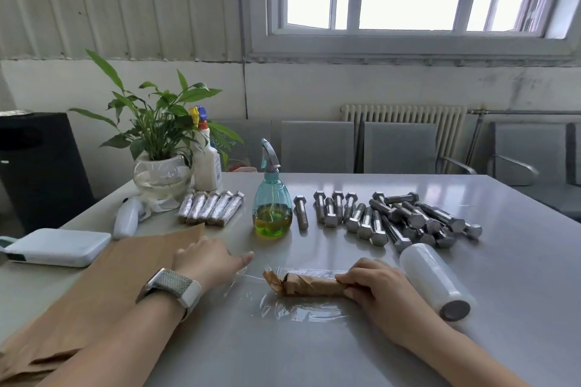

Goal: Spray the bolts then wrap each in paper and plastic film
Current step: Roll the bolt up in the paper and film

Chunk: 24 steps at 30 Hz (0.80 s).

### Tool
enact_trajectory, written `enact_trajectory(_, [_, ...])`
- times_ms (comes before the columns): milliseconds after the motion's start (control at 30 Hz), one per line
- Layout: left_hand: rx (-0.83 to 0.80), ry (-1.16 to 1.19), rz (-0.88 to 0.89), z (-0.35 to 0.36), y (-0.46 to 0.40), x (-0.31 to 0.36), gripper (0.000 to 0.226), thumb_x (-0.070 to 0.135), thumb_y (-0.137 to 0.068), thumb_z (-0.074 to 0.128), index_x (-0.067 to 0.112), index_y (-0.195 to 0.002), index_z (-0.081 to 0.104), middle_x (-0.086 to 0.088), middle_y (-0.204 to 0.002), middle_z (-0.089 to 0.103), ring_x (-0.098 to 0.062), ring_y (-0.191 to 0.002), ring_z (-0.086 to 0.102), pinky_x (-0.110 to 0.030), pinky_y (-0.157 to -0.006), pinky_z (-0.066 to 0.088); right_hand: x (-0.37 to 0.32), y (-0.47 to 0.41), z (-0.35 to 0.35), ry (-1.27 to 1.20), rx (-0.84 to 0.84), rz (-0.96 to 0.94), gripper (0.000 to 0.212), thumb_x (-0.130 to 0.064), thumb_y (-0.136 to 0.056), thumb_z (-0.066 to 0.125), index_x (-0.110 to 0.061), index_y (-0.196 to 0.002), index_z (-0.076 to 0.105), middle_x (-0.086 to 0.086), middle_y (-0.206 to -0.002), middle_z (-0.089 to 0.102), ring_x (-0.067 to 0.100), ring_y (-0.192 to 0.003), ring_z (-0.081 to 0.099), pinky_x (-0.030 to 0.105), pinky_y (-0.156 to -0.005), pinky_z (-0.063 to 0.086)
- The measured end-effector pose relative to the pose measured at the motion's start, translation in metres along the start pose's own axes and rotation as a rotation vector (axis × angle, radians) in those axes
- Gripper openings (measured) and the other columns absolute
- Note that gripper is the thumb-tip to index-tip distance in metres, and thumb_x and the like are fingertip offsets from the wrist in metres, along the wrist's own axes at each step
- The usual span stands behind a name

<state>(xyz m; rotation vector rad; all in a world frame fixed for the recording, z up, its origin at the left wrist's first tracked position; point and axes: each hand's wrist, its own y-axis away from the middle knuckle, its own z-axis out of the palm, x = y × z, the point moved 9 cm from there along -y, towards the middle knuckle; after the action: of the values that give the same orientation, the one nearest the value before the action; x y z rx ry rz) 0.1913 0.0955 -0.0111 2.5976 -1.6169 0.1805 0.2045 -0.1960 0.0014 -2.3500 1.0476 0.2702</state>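
Note:
A bolt wrapped in brown paper (309, 285) lies on a sheet of clear plastic film (295, 308) near the table's front. My right hand (371, 284) grips its right end. My left hand (210, 261) rests flat at the film's left edge, fingers straight and pointing right. Behind, a pile of bare steel bolts (390, 218) lies at centre right. A blue spray bottle (272, 201) with yellow-green liquid stands left of them. Several finished wrapped bolts (210, 207) lie in a row further left. The film roll (435, 281) lies right of my right hand.
A stack of brown paper sheets (103, 289) covers the table's left front under my left arm. A potted plant in a glass bowl (162, 173), a white spray bottle (206, 160), a white handheld device (127, 217) and a white box (58, 247) stand at the left.

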Motion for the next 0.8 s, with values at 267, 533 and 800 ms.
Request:
enact_trajectory(267, [-0.020, 0.023, 0.026, -0.004, 0.004, 0.009, 0.025, 0.039, -0.086, 0.053, 0.016, -0.079, 0.058, -0.001, -0.100, 0.068, -0.023, -0.095, 0.062, -0.033, -0.087, 0.042, 0.001, -0.001, 0.001, -0.003, -0.015, 0.004, 0.018, -0.021, -0.091, 0.068, -0.027, -0.106, 0.076, -0.012, -0.098, 0.065, 0.013, -0.097, 0.059, 0.030, -0.089, 0.044])
enact_trajectory(533, [0.075, 0.711, 0.067, -0.013, -0.001, 0.002, 0.024, 0.030, -0.093, 0.064, 0.011, -0.080, 0.057, 0.000, -0.045, 0.061, -0.011, -0.035, 0.056, -0.022, -0.041, 0.037, 0.000, -0.001, 0.001, -0.003, -0.025, 0.009, 0.019, -0.020, -0.091, 0.068, -0.027, -0.107, 0.076, -0.012, -0.098, 0.065, 0.012, -0.098, 0.059, 0.028, -0.089, 0.043])
enact_trajectory(800, [-0.064, 1.273, 0.039, -0.023, 0.020, 0.028, 0.021, 0.018, -0.092, 0.066, 0.004, -0.083, 0.054, 0.003, -0.040, 0.048, -0.005, -0.029, 0.038, -0.012, -0.033, 0.028, 0.000, -0.001, 0.000, -0.003, -0.035, 0.021, 0.019, -0.022, -0.092, 0.066, -0.027, -0.107, 0.076, -0.011, -0.102, 0.065, 0.012, -0.102, 0.058, 0.027, -0.092, 0.042])
